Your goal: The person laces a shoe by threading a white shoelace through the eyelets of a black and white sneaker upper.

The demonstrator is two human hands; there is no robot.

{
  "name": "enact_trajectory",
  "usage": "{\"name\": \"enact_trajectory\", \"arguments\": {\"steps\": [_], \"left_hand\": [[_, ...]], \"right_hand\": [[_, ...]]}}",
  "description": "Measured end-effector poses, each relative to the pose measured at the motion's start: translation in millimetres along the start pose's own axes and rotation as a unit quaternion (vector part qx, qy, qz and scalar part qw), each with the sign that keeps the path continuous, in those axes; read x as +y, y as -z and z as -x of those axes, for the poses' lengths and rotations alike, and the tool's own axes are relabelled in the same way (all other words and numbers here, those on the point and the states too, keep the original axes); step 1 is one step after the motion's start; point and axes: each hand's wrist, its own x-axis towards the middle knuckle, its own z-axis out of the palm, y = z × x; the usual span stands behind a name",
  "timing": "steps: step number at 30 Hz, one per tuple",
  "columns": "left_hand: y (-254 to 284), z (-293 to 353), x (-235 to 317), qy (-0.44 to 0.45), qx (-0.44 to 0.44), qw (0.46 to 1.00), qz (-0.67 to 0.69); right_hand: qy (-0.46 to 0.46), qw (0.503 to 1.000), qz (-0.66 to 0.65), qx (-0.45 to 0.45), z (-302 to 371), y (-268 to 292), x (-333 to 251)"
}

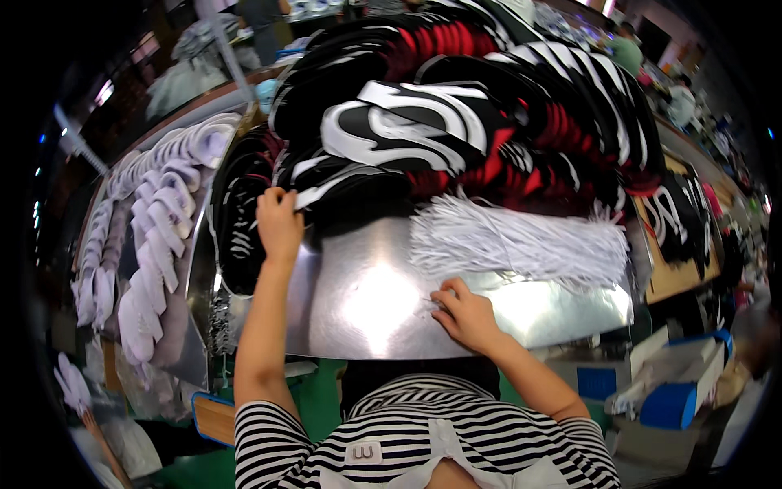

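Nearest the camera, the person's striped shirt (423, 444) is filling the lower edge, and both bare forearms are reaching up from it onto a shiny metal surface (366, 301). The right hand (464, 314) is resting on that surface with its fingers curled narrow, pinching at what appears to be a single thin white string; whether it is actually gripped I cannot tell. Just beyond it, a bundle of white strings (521, 240) is lying spread across the metal, loose ends fanning toward the right. The left hand (278, 224) is reaching farther, its fingers closing on the edge of a black-and-white fabric piece (350, 187) at the foot of a tall pile of black, white and red fabric pieces (489, 114). To the left, rows of white shoe-shaped pieces (163, 212) are lying overlapped.

The pile is leaning high over the surface, so a tug on a bottom piece could bring upper ones sliding down onto the strings. The loose strings could also tangle or drift off the slick metal.
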Motion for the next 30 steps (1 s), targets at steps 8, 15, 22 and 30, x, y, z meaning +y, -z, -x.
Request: {"name": "enact_trajectory", "arguments": {"steps": [8, 15, 22, 30], "left_hand": [[94, 20, 68, 0.071, 0.132, 0.957, 0.249], [117, 119, 176, -0.186, -0.186, 0.952, 0.157], [66, 148, 249, -0.212, -0.302, 0.891, 0.265], [79, 82, 168, -0.109, -0.165, 0.964, 0.178]], "right_hand": [[0.005, 0.997, 0.039, -0.064, 23, -23, 28], [-0.030, 0.946, -0.278, 0.163, -40, 34, -12], [0.068, 0.668, -0.699, 0.244, -43, 209, -68], [0.104, 0.719, -0.642, 0.244, 33, 210, -35]]}}
